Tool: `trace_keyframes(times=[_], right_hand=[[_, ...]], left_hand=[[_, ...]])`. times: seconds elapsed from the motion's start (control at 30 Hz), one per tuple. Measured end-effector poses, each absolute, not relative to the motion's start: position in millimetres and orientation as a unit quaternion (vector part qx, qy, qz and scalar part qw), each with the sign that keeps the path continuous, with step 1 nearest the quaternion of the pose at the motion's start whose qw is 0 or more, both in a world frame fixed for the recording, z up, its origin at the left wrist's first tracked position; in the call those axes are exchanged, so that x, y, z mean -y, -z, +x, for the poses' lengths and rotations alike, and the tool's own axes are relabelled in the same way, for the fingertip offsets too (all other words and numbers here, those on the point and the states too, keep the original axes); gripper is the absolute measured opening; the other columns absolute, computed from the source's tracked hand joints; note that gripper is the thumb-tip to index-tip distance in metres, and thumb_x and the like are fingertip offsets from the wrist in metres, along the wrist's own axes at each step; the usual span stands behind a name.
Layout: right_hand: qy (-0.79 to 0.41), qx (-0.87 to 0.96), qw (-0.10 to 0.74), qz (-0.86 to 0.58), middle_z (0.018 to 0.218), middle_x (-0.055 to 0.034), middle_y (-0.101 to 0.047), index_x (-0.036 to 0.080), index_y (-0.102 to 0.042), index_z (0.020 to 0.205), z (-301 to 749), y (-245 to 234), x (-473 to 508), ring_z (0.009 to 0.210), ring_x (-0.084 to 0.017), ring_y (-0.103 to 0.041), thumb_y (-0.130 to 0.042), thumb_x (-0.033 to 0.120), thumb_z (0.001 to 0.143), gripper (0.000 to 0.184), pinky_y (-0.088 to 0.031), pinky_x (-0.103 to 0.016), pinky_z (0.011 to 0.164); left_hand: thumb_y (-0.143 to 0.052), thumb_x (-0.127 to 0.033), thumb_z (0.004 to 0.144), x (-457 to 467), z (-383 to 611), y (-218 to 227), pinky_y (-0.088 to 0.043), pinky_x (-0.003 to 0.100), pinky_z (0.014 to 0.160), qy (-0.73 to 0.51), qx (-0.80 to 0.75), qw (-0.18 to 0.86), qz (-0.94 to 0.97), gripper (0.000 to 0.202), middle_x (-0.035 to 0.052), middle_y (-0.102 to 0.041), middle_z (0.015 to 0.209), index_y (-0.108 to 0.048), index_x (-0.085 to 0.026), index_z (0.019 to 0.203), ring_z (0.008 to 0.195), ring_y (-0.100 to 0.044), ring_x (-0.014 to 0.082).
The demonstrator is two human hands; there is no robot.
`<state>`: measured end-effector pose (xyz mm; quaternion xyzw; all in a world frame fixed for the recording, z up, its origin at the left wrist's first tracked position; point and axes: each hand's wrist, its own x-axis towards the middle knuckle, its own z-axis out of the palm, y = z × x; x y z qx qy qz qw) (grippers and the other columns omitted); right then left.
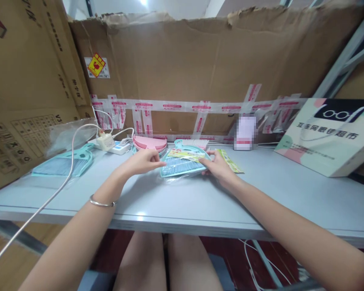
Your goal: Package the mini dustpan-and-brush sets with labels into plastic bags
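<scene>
Head view: left hand [144,161] and right hand [216,165] pinch opposite ends of bagged teal brush set [182,166], far-centre on table [200,202]; long axis left-right between fingers, both hands equally near.

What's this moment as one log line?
left hand pinches bagged teal brush | right hand holds its other side | pink dustpan behind

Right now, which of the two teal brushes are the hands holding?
The bagged teal brush at mid-table, pinched between left hand and right hand. The other teal brush lies untouched at far left.
</scene>
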<state>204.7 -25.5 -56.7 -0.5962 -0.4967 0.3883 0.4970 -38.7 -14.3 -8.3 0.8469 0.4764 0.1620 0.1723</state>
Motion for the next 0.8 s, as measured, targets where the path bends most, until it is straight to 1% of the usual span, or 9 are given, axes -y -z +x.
trace_keyframes(times=[0.07,0.17,0.27,0.33,0.37,0.47,0.53,0.67,0.8], right_hand=[[-0.378,0.508,0.489,-0.6,0.053,0.0065,-0.056,0.022,-0.036,0.095,204.0,57.1,26.5,0.038,-0.01,-0.051,-0.059,0.025,0.08,0.027,-0.036,-0.019,0.037],[-0.372,0.54,0.454,-0.603,0.052,0.0068,-0.054,0.022,-0.037,0.098,206.9,57.3,27.4,0.039,-0.011,-0.053,-0.059,0.03,0.08,0.029,-0.037,-0.021,0.039],[-0.359,0.586,0.398,-0.608,0.063,0.0024,-0.059,0.022,-0.041,0.1,215.0,56.9,26.0,0.048,-0.014,-0.057,-0.063,0.038,0.075,0.037,-0.043,-0.026,0.046],[-0.281,0.62,0.411,-0.607,0.079,-0.0039,-0.062,0.022,-0.045,0.099,220.6,55.3,25.4,0.064,-0.019,-0.061,-0.067,0.045,0.069,0.044,-0.048,-0.033,0.055],[-0.217,0.64,0.436,-0.595,0.088,-0.0071,-0.062,0.021,-0.047,0.099,222.5,53.9,26.2,0.074,-0.022,-0.061,-0.068,0.048,0.067,0.047,-0.049,-0.036,0.061],[-0.023,0.745,0.468,-0.475,0.109,-0.0109,-0.057,0.022,-0.051,0.105,220.7,47.8,35.5,0.102,-0.028,-0.054,-0.069,0.046,0.067,0.048,-0.045,-0.045,0.084],[0.027,0.835,0.408,-0.37,0.114,-0.0089,-0.057,0.024,-0.052,0.109,214.1,44.1,45.8,0.111,-0.028,-0.049,-0.07,0.04,0.069,0.046,-0.04,-0.046,0.093],[-0.001,0.902,0.288,-0.323,0.1,-0.0049,-0.063,0.024,-0.053,0.11,202.4,41.6,60.1,0.101,-0.023,-0.053,-0.067,0.029,0.074,0.039,-0.039,-0.04,0.09],[0.003,0.907,0.233,-0.351,0.079,-0.0015,-0.063,0.023,-0.06,0.094,207.7,38.6,59.0,0.085,-0.02,-0.053,-0.065,0.028,0.078,0.018,-0.036,-0.038,0.081]], left_hand=[[-0.056,-0.053,0.076,21.7,-28.6,10.8,-0.038,0.024,0.059,-0.217,-0.399,0.15,0.878,0.037,0.0023,-0.06,0.073,-0.056,-0.016,0.076,0.067,-0.053,0.0144],[-0.066,-0.055,0.067,32.8,-12.0,19.7,-0.04,0.026,0.066,-0.165,-0.303,0.106,0.932,0.045,0.0034,-0.06,0.087,-0.057,-0.018,0.09,0.078,-0.054,0.0171],[-0.062,-0.036,0.076,35.3,-3.0,29.3,-0.038,0.026,0.064,-0.105,-0.282,0.036,0.953,0.022,0.0034,-0.06,0.085,-0.057,-0.017,0.086,0.076,-0.054,0.0164],[-0.052,-0.019,0.08,32.7,-3.1,31.9,-0.038,0.025,0.064,-0.107,-0.266,0.004,0.958,0.006,0.0031,-0.061,0.081,-0.057,-0.016,0.079,0.073,-0.054,0.0146],[-0.048,-0.015,0.081,31.0,-4.1,31.9,-0.038,0.025,0.064,-0.119,-0.255,-0.016,0.96,0.01,0.0032,-0.061,0.08,-0.057,-0.016,0.077,0.073,-0.055,0.014],[-0.042,-0.014,0.085,28.2,-7.1,29.7,-0.039,0.026,0.065,-0.17,-0.204,-0.11,0.958,0.017,0.0047,-0.063,0.079,-0.058,-0.015,0.08,0.072,-0.056,0.0144],[-0.041,-0.016,0.088,28.6,-7.1,29.0,-0.039,0.027,0.067,-0.187,-0.161,-0.183,0.952,0.02,0.0056,-0.064,0.078,-0.06,-0.015,0.082,0.074,-0.057,0.0155],[-0.039,-0.015,0.09,31.0,-5.7,30.1,-0.039,0.028,0.068,-0.186,-0.112,-0.231,0.948,0.023,0.0041,-0.066,0.077,-0.062,-0.017,0.089,0.071,-0.058,0.0145],[-0.04,-0.018,0.091,31.9,-8.2,29.3,-0.039,0.028,0.068,-0.181,-0.135,-0.17,0.959,0.023,0.003,-0.067,0.075,-0.063,-0.017,0.086,0.069,-0.058,0.0139]])
